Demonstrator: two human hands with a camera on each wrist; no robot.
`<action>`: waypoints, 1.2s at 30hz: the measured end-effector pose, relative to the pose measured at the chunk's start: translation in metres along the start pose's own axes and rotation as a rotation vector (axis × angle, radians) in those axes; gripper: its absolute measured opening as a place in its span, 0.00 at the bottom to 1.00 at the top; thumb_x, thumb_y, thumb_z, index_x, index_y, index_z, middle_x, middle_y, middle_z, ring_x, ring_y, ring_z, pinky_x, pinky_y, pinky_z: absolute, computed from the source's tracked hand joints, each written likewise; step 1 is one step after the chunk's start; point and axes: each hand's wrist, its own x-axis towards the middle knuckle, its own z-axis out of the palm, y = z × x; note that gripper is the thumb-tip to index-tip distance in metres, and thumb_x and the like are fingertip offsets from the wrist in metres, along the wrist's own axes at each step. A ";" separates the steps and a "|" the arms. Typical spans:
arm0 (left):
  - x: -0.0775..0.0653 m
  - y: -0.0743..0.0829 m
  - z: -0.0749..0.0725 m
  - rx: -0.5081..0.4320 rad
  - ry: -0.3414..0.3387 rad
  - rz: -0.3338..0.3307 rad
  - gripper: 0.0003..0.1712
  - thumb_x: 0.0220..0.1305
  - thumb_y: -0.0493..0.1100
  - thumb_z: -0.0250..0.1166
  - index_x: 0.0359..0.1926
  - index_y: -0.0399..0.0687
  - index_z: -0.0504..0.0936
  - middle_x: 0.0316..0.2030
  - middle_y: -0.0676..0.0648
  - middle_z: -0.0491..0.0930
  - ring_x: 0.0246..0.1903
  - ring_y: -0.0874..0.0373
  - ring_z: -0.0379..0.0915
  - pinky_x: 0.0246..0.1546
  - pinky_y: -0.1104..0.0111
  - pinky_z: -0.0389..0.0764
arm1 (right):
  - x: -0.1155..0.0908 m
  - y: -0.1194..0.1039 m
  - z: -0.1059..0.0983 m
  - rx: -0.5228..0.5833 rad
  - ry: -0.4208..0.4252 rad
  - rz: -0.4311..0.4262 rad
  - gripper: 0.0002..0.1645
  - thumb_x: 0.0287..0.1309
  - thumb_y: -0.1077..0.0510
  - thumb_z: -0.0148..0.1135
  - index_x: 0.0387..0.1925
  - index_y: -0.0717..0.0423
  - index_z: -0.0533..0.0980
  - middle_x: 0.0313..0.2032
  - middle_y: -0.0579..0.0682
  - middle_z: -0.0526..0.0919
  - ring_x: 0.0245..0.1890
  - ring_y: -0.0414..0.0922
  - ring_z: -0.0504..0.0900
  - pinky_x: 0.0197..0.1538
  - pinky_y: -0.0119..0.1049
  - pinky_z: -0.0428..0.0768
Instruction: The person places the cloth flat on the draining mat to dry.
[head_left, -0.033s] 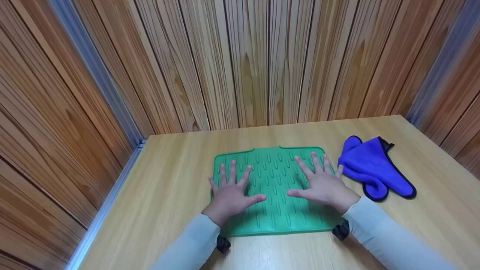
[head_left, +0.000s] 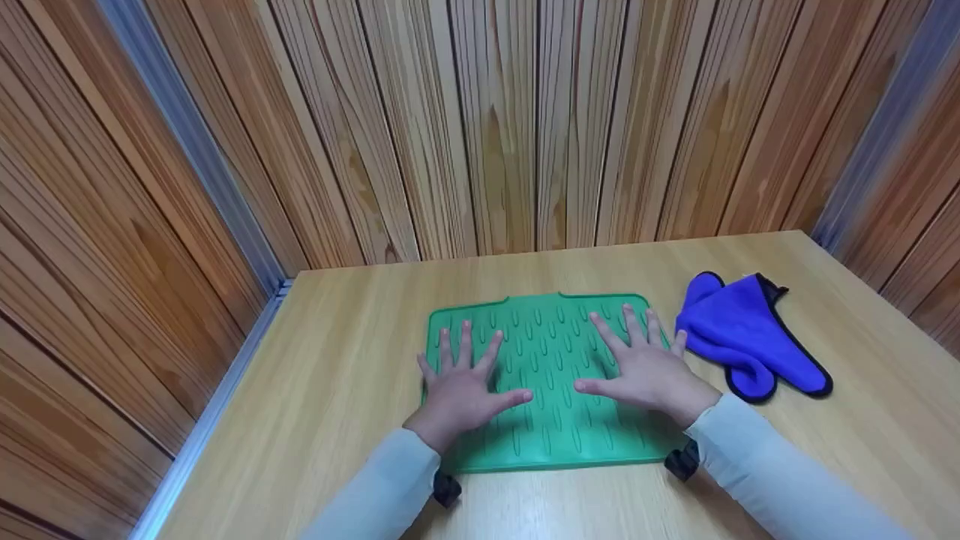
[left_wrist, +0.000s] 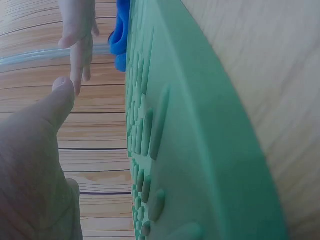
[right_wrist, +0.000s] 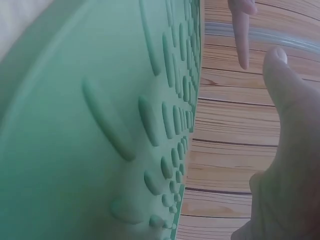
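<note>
A green mat (head_left: 547, 439) with raised oblong ridges and a notched far edge lies flat on the table. Over its left part hovers my left hand (head_left: 461, 394), fingers spread and palm down. My right hand (head_left: 651, 375) is spread the same way above the right part, its thumb pointing at the left thumb. Both wrist views show a gap between each hand and the ridged surface (left_wrist: 160, 130). Neither hand holds anything. Beyond the right little finger lies a crumpled blue cloth (head_left: 739, 326) with black edging.
The light wooden table (head_left: 352, 352) meets a wood-plank wall (head_left: 495, 127) at the back. Plank walls also stand at left and right, with metal strips (head_left: 195, 157) at the corners. A black wrist strap piece (head_left: 447, 489) shows under the left sleeve, another (head_left: 682, 461) under the right.
</note>
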 end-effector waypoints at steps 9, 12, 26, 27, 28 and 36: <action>0.001 -0.009 0.000 0.004 0.002 -0.038 0.61 0.52 0.87 0.50 0.81 0.71 0.44 0.80 0.41 0.29 0.75 0.31 0.17 0.63 0.25 0.25 | 0.001 0.013 -0.008 0.092 0.001 0.000 0.68 0.51 0.14 0.50 0.82 0.42 0.41 0.78 0.67 0.35 0.75 0.73 0.29 0.61 0.81 0.29; 0.001 -0.015 -0.001 -0.004 0.017 -0.048 0.59 0.54 0.84 0.53 0.81 0.71 0.45 0.80 0.39 0.31 0.76 0.31 0.19 0.63 0.25 0.24 | 0.003 0.022 -0.009 0.127 0.029 -0.014 0.66 0.54 0.16 0.52 0.82 0.41 0.40 0.78 0.67 0.36 0.75 0.73 0.27 0.63 0.80 0.28; 0.004 -0.046 0.001 -0.190 0.071 -0.058 0.57 0.59 0.74 0.63 0.80 0.56 0.53 0.79 0.34 0.38 0.76 0.30 0.31 0.68 0.29 0.35 | 0.009 0.087 -0.018 0.228 0.284 -0.016 0.53 0.63 0.26 0.56 0.79 0.48 0.54 0.73 0.64 0.63 0.72 0.69 0.58 0.67 0.71 0.54; 0.005 -0.049 0.002 -0.210 0.087 -0.050 0.55 0.60 0.73 0.63 0.80 0.55 0.54 0.79 0.35 0.39 0.76 0.30 0.33 0.68 0.29 0.37 | 0.009 0.092 -0.017 0.251 0.297 -0.004 0.53 0.63 0.27 0.57 0.79 0.48 0.56 0.72 0.64 0.64 0.71 0.68 0.60 0.67 0.71 0.56; 0.005 -0.051 0.002 -0.227 0.104 -0.042 0.54 0.61 0.71 0.64 0.80 0.54 0.56 0.79 0.35 0.41 0.76 0.31 0.36 0.69 0.30 0.40 | 0.009 0.096 -0.016 0.272 0.307 0.007 0.52 0.63 0.27 0.57 0.78 0.48 0.57 0.72 0.64 0.66 0.70 0.68 0.61 0.66 0.71 0.58; 0.008 -0.065 0.004 -0.277 0.114 -0.048 0.51 0.63 0.68 0.64 0.78 0.50 0.59 0.76 0.36 0.53 0.74 0.34 0.47 0.70 0.35 0.50 | 0.010 0.131 -0.006 0.349 0.339 0.097 0.51 0.62 0.28 0.60 0.76 0.51 0.62 0.69 0.63 0.70 0.69 0.69 0.63 0.64 0.71 0.61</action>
